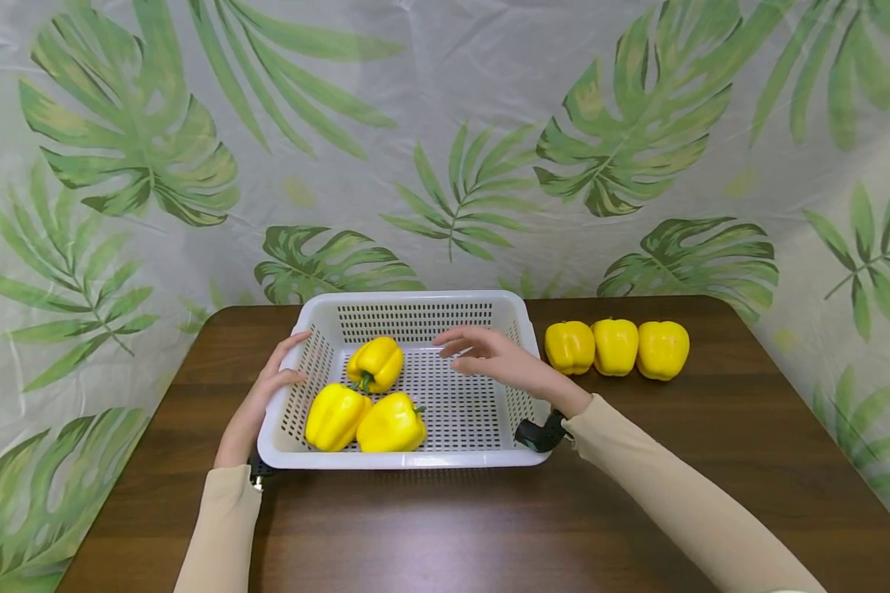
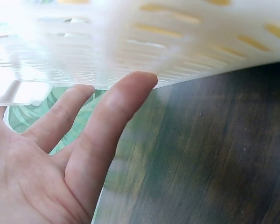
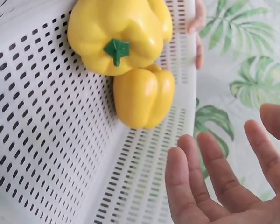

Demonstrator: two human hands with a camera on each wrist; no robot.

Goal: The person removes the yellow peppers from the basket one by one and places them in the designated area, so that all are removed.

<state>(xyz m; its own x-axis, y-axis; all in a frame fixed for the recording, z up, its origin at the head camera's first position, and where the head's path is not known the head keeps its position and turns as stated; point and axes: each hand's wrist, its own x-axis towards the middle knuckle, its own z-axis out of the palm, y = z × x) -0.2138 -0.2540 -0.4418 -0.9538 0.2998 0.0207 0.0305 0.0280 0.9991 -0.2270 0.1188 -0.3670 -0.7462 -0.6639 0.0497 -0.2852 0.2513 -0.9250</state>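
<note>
A white perforated basket (image 1: 408, 461) stands on the table with three yellow bell peppers inside, toward its left: one at the back (image 1: 375, 362), one at front left (image 1: 335, 418) and one at front centre (image 1: 391, 423). My left hand (image 1: 263, 395) is at the basket's left side, fingers extended; in the left wrist view the thumb (image 2: 130, 93) lies against the slotted outer wall. Over the basket's right half hovers my right hand (image 1: 493, 358), holding nothing, its fingers (image 3: 224, 172) spread and loosely bent in the right wrist view.
Three more yellow bell peppers, left (image 1: 569, 347), middle (image 1: 615, 347) and right (image 1: 663, 350), stand in a row on the dark wooden table (image 1: 445, 527), just right of the basket. Behind the table hangs a leaf-patterned cloth (image 1: 482, 74).
</note>
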